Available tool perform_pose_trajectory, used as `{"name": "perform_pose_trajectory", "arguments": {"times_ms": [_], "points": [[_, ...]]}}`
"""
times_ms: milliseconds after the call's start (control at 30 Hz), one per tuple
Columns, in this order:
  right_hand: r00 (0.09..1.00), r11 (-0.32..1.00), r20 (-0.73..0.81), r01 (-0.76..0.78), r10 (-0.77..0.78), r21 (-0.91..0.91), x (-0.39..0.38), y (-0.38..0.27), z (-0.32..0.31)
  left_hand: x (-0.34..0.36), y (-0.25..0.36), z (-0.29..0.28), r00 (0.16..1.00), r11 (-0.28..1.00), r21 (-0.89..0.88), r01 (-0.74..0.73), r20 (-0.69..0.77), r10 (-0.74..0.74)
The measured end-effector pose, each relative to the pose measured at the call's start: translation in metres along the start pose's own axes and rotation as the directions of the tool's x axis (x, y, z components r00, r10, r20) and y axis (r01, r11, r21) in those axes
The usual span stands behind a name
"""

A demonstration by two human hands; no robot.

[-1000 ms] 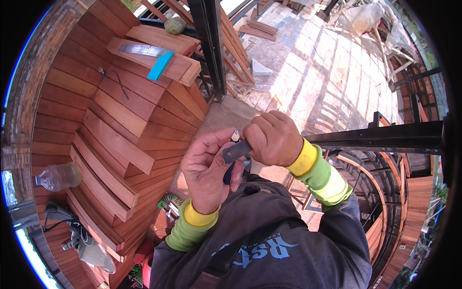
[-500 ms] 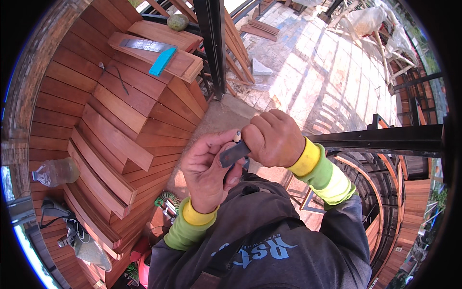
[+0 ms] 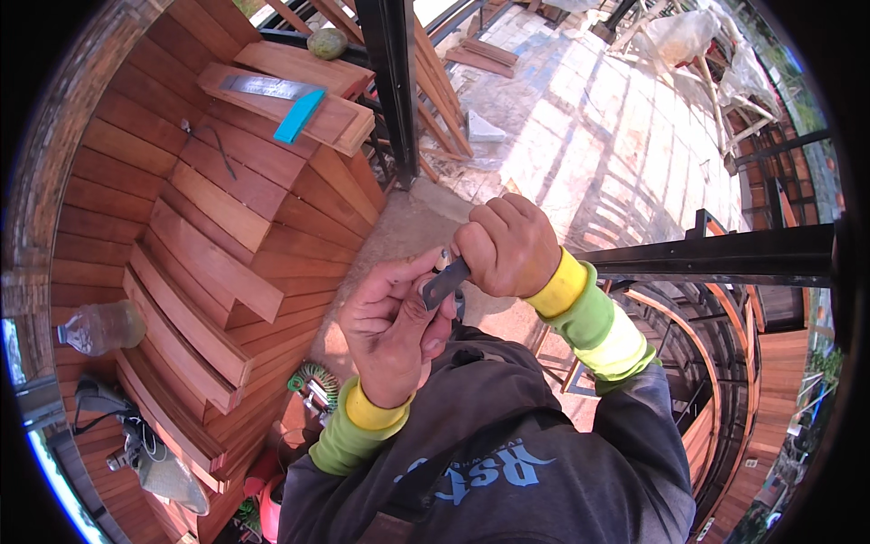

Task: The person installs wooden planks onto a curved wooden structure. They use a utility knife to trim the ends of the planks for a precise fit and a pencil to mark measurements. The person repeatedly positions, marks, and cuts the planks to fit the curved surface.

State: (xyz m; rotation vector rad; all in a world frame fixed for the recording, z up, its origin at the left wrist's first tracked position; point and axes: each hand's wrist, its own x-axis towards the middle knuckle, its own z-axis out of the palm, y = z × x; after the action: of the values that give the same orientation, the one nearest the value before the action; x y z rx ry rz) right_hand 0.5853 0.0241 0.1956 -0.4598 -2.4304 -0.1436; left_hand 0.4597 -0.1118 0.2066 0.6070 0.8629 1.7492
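Note:
Both hands meet in front of my chest. My left hand [image 3: 390,331] is closed on a pencil [image 3: 442,260], whose pale sharpened wood and dark lead tip poke up past the fingers; the rest of it is hidden. In my right hand [image 3: 510,247], wrapped into a fist, is one end of a flat dark-grey metal blade [image 3: 443,285]. The blade lies slantwise just beside the pencil tip. My left thumb presses against its free lower end.
Curved wooden boards [image 3: 190,331] lie stacked on plank steps at left. A square with a blue handle [image 3: 300,115] rests on boards, near a round green fruit [image 3: 327,43]. A plastic bottle [image 3: 100,328] lies left. Black metal posts [image 3: 391,91] and a rail [image 3: 716,258] stand around.
The blade has shifted slightly up and right along the left thumb, and tilts more steeply. My right hand has moved a little up and left. The pencil remains in my left hand.

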Motion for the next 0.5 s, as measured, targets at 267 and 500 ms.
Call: {"name": "perform_pose_trajectory", "arguments": {"times_ms": [267,500], "points": [[0.975,0.974,-0.068,-0.204,0.211,0.101,-0.010,0.008,-0.020,-0.004,0.005,0.008,0.998,1.000,0.018,-0.001,-0.058,0.002],[0.999,0.991,0.011,0.042,-0.044,0.131,-0.003,-0.009,-0.012,0.001,0.008,0.004,0.999,0.999,-0.039,0.030,0.011,-0.030]]}}
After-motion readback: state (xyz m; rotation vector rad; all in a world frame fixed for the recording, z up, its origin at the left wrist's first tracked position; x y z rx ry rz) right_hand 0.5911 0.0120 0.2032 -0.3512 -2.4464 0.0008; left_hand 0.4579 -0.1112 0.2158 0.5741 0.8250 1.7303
